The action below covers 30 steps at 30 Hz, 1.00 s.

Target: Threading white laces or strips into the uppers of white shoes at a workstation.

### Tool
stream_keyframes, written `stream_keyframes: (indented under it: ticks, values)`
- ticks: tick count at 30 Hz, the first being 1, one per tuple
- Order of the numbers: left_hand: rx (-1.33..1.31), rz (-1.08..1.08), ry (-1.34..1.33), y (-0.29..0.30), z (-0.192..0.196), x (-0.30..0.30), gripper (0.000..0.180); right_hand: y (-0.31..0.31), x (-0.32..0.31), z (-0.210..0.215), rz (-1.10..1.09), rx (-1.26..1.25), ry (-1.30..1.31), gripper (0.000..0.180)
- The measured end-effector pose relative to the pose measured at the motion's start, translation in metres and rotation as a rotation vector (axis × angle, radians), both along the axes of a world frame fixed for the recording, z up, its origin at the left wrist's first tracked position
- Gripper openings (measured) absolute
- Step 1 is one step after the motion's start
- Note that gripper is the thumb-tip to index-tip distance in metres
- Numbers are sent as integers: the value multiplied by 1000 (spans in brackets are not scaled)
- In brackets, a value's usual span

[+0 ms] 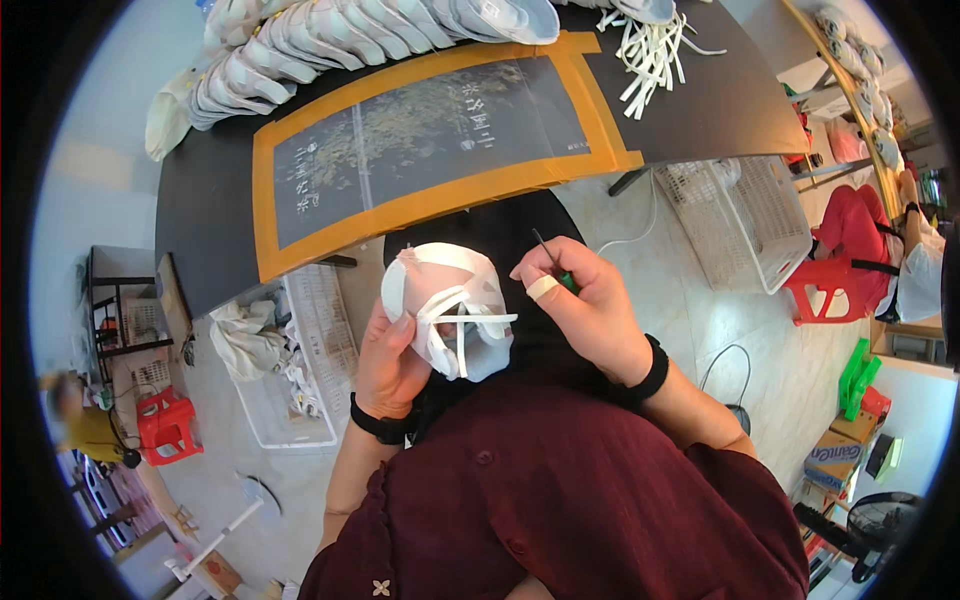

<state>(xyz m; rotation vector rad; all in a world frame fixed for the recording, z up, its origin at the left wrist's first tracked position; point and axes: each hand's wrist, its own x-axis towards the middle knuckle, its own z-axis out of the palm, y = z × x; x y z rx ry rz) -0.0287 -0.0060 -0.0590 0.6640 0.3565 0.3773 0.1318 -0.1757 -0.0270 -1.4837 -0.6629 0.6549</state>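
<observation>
My left hand (390, 365) is closed on a white and pale pink shoe upper (435, 275), holding it over my lap. A flat white lace (461, 345) crosses the upper's opening, with one end sticking out to the right. In my right hand (595, 305), just right of the upper and apart from it, is a thin awl-like tool with a green handle (568, 282). Its dark shaft points up and left; whether the tip is hooked is too small to tell. A pale bandage wraps my right thumb.
A dark table (205, 220) stands ahead, with an orange-taped printed sheet (430, 140). Rows of shoe uppers (330, 40) and loose white laces (650, 55) lie on it. White plastic crates (740, 225) stand below on both sides. A person in red trousers (850, 225) sits at right.
</observation>
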Motion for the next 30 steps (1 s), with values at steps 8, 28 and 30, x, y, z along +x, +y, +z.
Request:
stream_keyframes:
  ticks: [8, 28, 30]
  values:
    - [-28, -327, 105, 26, 10, 12, 39, 36, 33, 3, 462, -76, 285, 21]
    - [1098, 437, 244, -18, 7, -25, 47, 36, -17, -10, 29, 363, 682, 19]
    - [1070, 397, 219, -19, 13, -22, 51, 40, -22, 0, -21, 369, 735, 21]
